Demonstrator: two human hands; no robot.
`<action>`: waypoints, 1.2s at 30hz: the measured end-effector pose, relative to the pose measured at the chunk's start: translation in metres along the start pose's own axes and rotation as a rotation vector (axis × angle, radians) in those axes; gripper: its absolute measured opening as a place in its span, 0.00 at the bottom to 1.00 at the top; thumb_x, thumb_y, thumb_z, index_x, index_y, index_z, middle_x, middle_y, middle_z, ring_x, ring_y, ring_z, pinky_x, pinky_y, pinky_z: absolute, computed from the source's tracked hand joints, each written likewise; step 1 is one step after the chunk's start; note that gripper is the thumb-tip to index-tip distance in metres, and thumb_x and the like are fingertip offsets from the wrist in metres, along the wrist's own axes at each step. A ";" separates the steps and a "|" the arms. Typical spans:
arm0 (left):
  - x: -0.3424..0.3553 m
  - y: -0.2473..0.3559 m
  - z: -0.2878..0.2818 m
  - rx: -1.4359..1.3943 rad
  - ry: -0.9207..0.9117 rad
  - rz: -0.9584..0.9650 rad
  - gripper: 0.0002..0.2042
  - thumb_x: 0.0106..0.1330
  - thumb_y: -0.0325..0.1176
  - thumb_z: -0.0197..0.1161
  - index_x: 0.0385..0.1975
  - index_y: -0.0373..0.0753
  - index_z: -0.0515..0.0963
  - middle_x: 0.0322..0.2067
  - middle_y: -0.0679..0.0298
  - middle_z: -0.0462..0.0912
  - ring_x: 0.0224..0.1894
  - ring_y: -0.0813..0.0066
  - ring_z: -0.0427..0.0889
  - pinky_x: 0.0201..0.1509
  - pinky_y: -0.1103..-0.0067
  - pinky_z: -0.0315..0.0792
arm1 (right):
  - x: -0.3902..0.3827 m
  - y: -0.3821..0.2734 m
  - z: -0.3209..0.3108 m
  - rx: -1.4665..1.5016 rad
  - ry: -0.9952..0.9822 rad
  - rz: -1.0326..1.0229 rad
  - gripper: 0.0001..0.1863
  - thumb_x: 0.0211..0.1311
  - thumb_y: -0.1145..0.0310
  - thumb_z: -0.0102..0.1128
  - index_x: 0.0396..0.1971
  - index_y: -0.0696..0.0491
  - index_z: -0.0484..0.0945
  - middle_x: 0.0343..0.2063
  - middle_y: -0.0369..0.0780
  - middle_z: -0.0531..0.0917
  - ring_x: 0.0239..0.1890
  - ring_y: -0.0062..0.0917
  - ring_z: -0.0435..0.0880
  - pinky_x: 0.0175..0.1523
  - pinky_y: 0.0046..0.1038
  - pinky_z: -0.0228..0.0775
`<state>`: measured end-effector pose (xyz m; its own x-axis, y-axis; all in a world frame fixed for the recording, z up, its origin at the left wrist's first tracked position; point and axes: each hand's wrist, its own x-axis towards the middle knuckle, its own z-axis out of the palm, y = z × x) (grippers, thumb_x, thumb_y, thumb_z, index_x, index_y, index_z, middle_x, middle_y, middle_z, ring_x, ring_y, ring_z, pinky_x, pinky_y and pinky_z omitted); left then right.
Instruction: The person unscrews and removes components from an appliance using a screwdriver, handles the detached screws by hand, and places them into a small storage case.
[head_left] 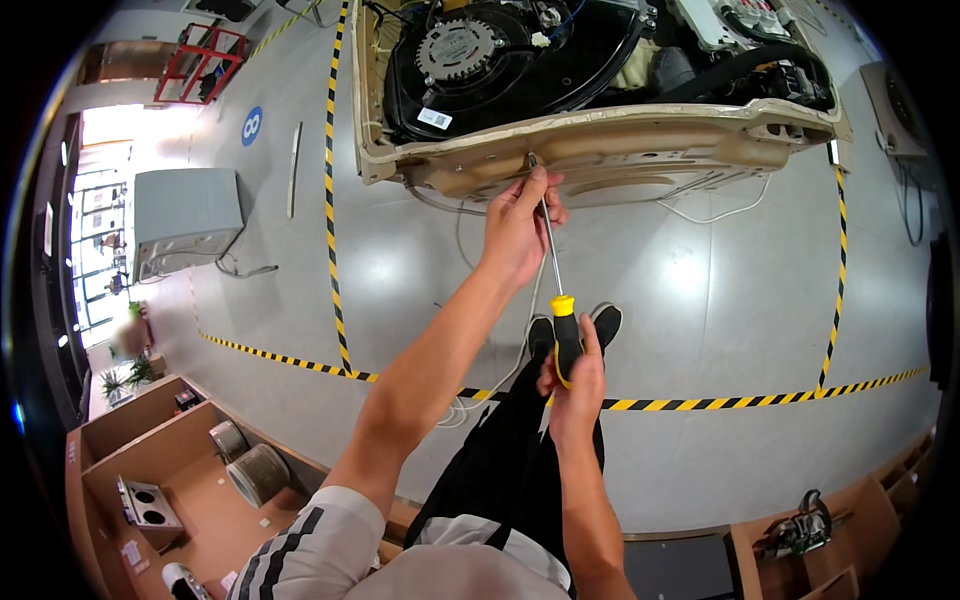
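Observation:
A long screwdriver (565, 335) with a black and yellow handle points away from me, its tip at the beige lower edge of an opened appliance (640, 150). My right hand (580, 385) is wrapped round the handle. Near the tip, my left hand (520, 220) pinches the thin metal shaft against the appliance's edge. Whether a screw sits between those fingertips is hidden. Inside the casing are a black round housing (580, 80) with a grey toothed disc (455, 50), plus hoses and wiring.
Yellow-black tape (335, 200) marks the grey floor around me. A white cable (535, 300) trails near my shoes (605, 320). Left stands a grey box-shaped appliance (188, 210); behind me are brown partitioned benches (200, 470) holding metal cylinders (258, 475). Another unit (895, 110) is at right.

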<state>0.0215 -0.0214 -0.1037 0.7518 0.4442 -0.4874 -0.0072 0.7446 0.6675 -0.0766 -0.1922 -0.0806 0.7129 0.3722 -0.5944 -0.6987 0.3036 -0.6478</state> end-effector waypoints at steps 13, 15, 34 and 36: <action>-0.002 -0.002 0.002 -0.101 -0.033 -0.058 0.16 0.69 0.43 0.47 0.38 0.33 0.69 0.22 0.67 0.68 0.22 0.79 0.63 0.27 0.81 0.59 | -0.003 0.006 -0.006 -0.407 0.214 -0.253 0.20 0.53 0.74 0.62 0.45 0.59 0.69 0.39 0.37 0.73 0.36 0.17 0.72 0.40 0.19 0.66; 0.003 -0.007 -0.003 -0.233 -0.065 -0.095 0.15 0.69 0.42 0.47 0.38 0.34 0.69 0.21 0.68 0.67 0.22 0.79 0.62 0.27 0.81 0.59 | -0.001 0.000 -0.013 0.150 -0.023 0.047 0.26 0.60 0.51 0.51 0.52 0.54 0.66 0.30 0.39 0.76 0.25 0.20 0.72 0.30 0.21 0.65; 0.007 0.000 0.010 -0.356 -0.008 -0.140 0.12 0.67 0.37 0.52 0.39 0.34 0.70 0.21 0.69 0.65 0.22 0.82 0.61 0.27 0.84 0.59 | 0.005 -0.003 -0.017 1.009 -0.481 0.659 0.32 0.65 0.42 0.30 0.58 0.49 0.62 0.17 0.38 0.71 0.07 0.17 0.62 0.12 0.18 0.53; 0.008 -0.003 0.003 -0.322 -0.062 -0.141 0.12 0.67 0.38 0.52 0.40 0.34 0.71 0.21 0.70 0.66 0.21 0.82 0.62 0.25 0.84 0.59 | 0.010 0.001 -0.018 1.056 -0.476 0.728 0.30 0.65 0.43 0.31 0.53 0.51 0.68 0.13 0.35 0.67 0.05 0.15 0.56 0.11 0.19 0.50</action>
<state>0.0290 -0.0212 -0.1077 0.7986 0.3024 -0.5204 -0.1005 0.9195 0.3800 -0.0696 -0.2043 -0.0960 0.2282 0.9318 -0.2823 -0.7697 0.3502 0.5338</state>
